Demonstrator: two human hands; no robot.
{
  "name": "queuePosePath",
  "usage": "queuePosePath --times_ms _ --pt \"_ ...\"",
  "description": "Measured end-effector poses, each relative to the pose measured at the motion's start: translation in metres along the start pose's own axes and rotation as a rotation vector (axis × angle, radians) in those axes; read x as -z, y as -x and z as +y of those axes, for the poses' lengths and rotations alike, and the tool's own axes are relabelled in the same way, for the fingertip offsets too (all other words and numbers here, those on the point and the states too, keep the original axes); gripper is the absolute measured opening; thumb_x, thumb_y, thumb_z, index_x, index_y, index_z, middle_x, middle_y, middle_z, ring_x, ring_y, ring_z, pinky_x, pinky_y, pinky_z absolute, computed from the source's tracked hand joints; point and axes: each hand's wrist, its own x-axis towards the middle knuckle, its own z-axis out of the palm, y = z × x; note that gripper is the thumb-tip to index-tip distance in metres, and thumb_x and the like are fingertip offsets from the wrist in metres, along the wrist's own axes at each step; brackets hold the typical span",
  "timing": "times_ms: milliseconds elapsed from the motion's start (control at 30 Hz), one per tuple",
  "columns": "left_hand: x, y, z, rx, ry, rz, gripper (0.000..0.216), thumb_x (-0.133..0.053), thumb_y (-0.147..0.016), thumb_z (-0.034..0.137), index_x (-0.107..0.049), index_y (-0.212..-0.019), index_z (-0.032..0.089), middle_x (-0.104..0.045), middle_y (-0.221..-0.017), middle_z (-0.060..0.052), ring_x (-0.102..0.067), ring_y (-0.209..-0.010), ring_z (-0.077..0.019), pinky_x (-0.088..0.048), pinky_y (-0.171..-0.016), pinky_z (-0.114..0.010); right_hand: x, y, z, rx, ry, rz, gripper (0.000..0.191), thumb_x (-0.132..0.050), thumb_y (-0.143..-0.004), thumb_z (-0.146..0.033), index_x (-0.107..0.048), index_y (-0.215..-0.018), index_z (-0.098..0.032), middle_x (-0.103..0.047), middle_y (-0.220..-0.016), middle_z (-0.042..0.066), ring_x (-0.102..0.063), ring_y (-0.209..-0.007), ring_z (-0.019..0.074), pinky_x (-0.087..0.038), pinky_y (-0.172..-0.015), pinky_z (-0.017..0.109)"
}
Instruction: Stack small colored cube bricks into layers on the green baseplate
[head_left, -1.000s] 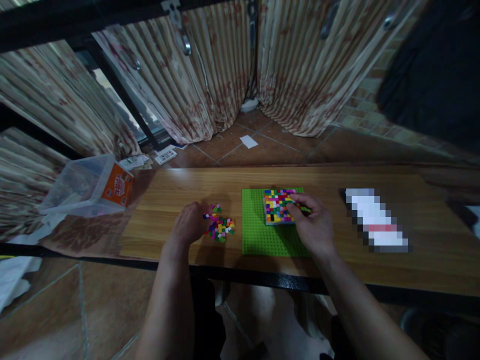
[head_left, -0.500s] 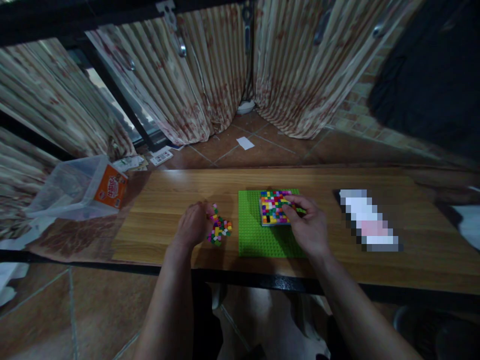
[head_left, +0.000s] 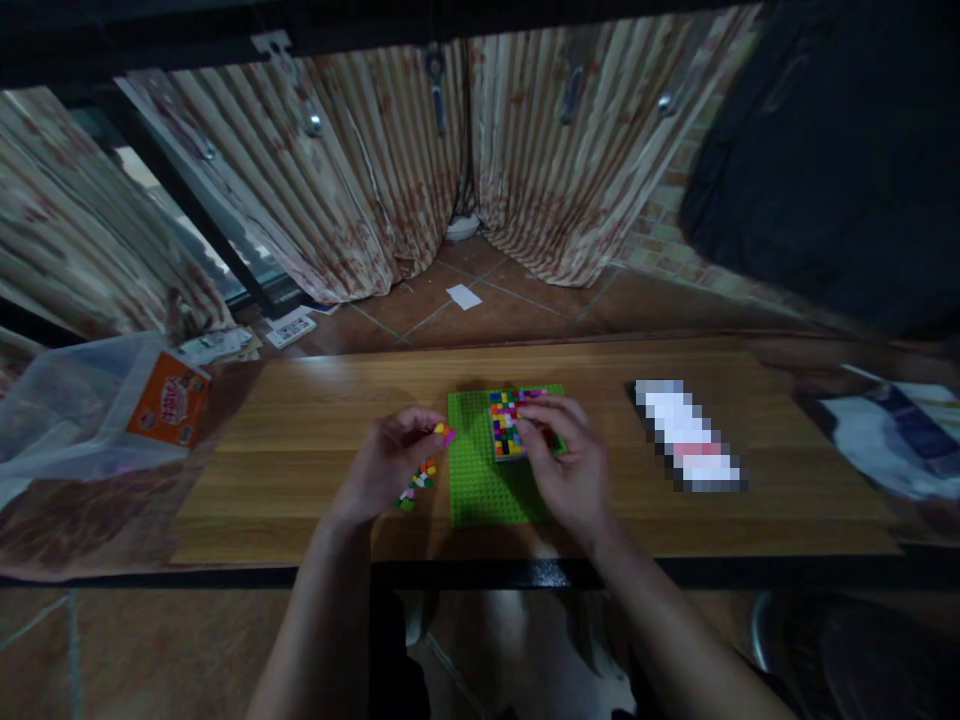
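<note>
My left hand is closed in a pinch on a few tiny toy bricks, yellow and pink, at its fingertips. It hovers over a small pile of loose coloured bricks, hiding part of it. A green studded baseplate lies to the right on the table. On this plate sits a block of multicoloured bricks with a pale lower edge. My right hand covers the block's right side, thumb and forefinger brought together at its top. Whatever lies between those fingertips is too small to tell.
The wooden table has a dark front edge. A pixelated, phone-shaped object lies on its right part. Beyond the left end stands a clear plastic box with an orange label. White and blue packaging lies at far right.
My left hand has lifted from the loose pile, with bricks now showing in its fingertips. My right hand has shifted slightly over the block. The whole view has swung to the right.
</note>
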Motion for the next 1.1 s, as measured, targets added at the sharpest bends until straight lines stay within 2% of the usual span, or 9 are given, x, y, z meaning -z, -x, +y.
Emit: queuePosePath --times_ms 167,333,433,733,1100 --pt "-0.034 0.0 0.005 -0.074 0.139 -0.028 0.017 -0.073 -0.076 0.028 -0.069 -0.087 0.017 -0.067 -0.079 -0.001 -0.06 -0.074 -0.0133 -0.047 -0.072 -0.026 -0.006 0.004 -0.011 0.069 0.004 -0.163 0.019 -0.058 -0.092 -0.027 -0.069 -0.108 -0.024 -0.067 -0.108 0.008 -0.062 -0.104 0.0217 -0.051 -0.093 0.041" --pt "-0.051 0.001 0.005 -0.134 0.164 -0.026 0.013 -0.069 -0.081 0.024 -0.069 -0.091 0.017 -0.068 -0.085 -0.002 -0.061 -0.08 -0.014 -0.048 -0.078 -0.026 -0.005 0.003 -0.009 0.083 0.082 -0.182 0.017 -0.056 -0.094 -0.026 -0.07 -0.103 -0.022 -0.069 -0.101 0.007 -0.062 -0.099 0.0226 -0.05 -0.09 0.043" --pt "-0.056 0.001 0.006 -0.177 0.156 0.017 0.01 -0.067 -0.083 0.023 -0.067 -0.091 0.017 -0.067 -0.084 -0.001 -0.061 -0.08 -0.0135 -0.048 -0.077 -0.026 -0.003 0.003 -0.006 0.081 0.103 -0.168 0.016 -0.056 -0.094 -0.027 -0.07 -0.1 -0.023 -0.069 -0.1 0.006 -0.063 -0.098 0.0225 -0.049 -0.089 0.042" --pt "-0.063 0.002 0.005 -0.224 0.113 0.043 0.008 -0.063 -0.085 0.023 -0.065 -0.091 0.017 -0.065 -0.083 -0.001 -0.06 -0.079 -0.0133 -0.047 -0.076 -0.025 -0.003 0.005 -0.002 0.058 0.025 -0.111 0.014 -0.06 -0.092 -0.027 -0.073 -0.097 -0.024 -0.07 -0.097 0.005 -0.063 -0.094 0.0208 -0.05 -0.086 0.04" --pt "-0.071 0.001 0.003 -0.112 0.157 0.143 0.009 -0.061 -0.082 0.024 -0.064 -0.085 0.016 -0.063 -0.075 0.0 -0.057 -0.071 -0.0127 -0.045 -0.069 -0.024 -0.004 0.004 0.0 0.118 0.09 -0.071 0.013 -0.062 -0.091 -0.024 -0.074 -0.095 -0.025 -0.07 -0.095 0.004 -0.062 -0.092 0.0206 -0.05 -0.084 0.039"
